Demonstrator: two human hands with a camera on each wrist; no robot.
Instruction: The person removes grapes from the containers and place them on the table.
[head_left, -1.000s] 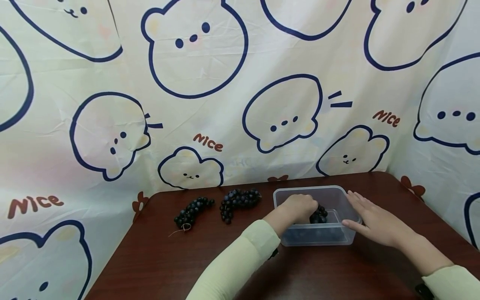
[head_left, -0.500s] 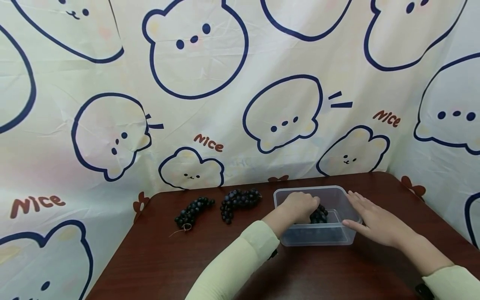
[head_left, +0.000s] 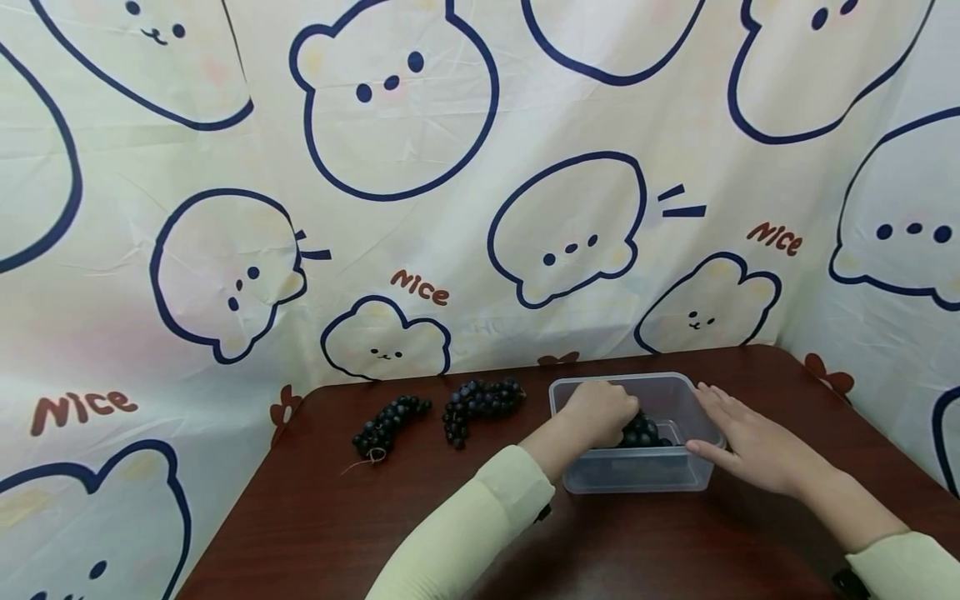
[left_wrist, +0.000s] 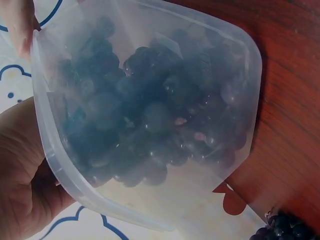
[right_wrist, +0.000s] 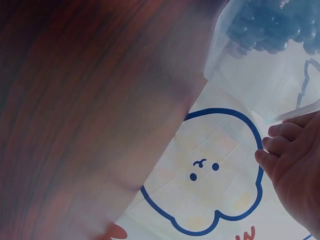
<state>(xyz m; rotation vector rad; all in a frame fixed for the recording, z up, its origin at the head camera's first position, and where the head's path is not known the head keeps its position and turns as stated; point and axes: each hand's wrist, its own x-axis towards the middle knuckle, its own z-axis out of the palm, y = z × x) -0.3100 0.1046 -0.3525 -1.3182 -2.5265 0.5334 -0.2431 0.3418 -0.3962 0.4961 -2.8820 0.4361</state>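
Note:
A clear plastic container (head_left: 637, 475) sits on the table at the right in the head view. Dark grapes (head_left: 640, 431) lie inside it, blurred through its wall in the left wrist view. My left hand (head_left: 602, 414) reaches over the near left rim, curled fingers holding the bunch; the fingertips are hidden. With straight fingers, my right hand (head_left: 753, 442) touches the container's right rim. Its fingers also show beside the container in the right wrist view.
Two more bunches of dark grapes lie left of the container: the nearer bunch (head_left: 480, 404) and the farther-left bunch (head_left: 386, 427), tied with string. A patterned cloth (head_left: 420, 225) hangs behind the brown table (head_left: 360, 517).
My left hand has risen slightly inside the container. More grapes show to its right, spread toward the container's middle. My right hand stays on the rim.

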